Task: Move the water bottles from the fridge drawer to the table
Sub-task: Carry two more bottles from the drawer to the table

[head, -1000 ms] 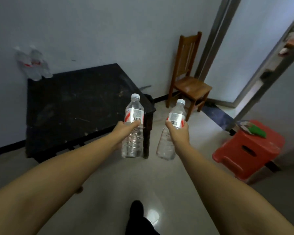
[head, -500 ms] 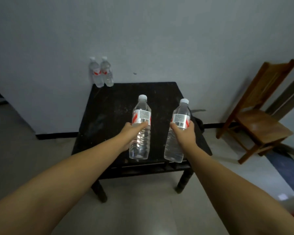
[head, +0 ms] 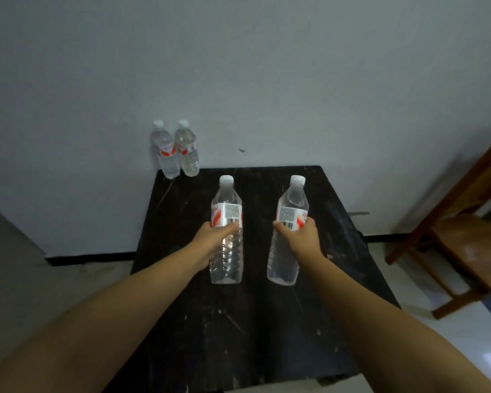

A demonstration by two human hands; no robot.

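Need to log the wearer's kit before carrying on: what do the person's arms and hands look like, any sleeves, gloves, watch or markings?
Both forearms are bare as far as the frame shows: no sleeves in view. The left hand and right hand wear no gloves, and no watch, bands, cables or markings show on the wrists. Rings cannot be told; the fingers are mostly hidden.

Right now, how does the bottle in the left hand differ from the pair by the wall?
The left-hand bottle is gripped at its label, held over mid-table; the pair stands free at the black table's far left corner. It looks larger, being nearer. All are clear, white-capped, red-and-white labelled.
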